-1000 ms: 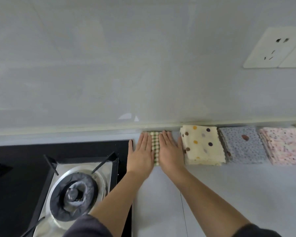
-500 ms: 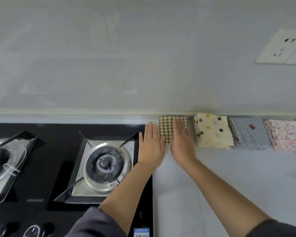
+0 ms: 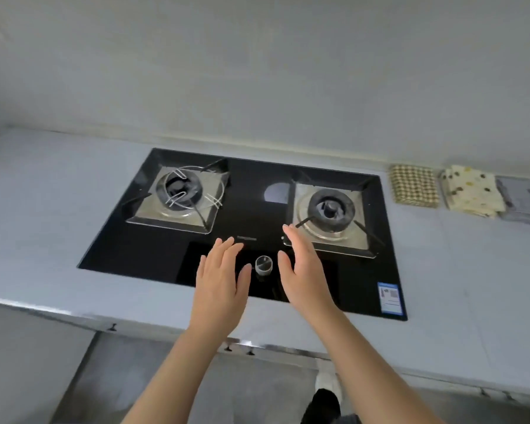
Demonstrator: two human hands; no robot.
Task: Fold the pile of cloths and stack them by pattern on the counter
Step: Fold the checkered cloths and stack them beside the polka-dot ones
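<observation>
A folded green-checked cloth [image 3: 414,186] lies on the grey counter [image 3: 459,264] by the wall, right of the stove. Beside it sits a folded cream cloth with coloured dots [image 3: 471,190], then a folded grey patterned cloth [image 3: 525,201] cut off by the right edge. My left hand [image 3: 222,280] and my right hand [image 3: 303,270] hover above the stove's front, both empty with fingers spread, far left of the cloths.
A black glass gas stove [image 3: 245,203] with two burners [image 3: 182,191] [image 3: 331,209] fills the counter's middle. A round knob [image 3: 263,265] sits between my hands. The counter's front edge [image 3: 74,313] runs below, with floor and a shoe [image 3: 326,384] underneath.
Both hands have lifted off the green-checked cloth and drawn back left over the stove. The view has swung left and down, so the cloth stacks now sit at the right edge.
</observation>
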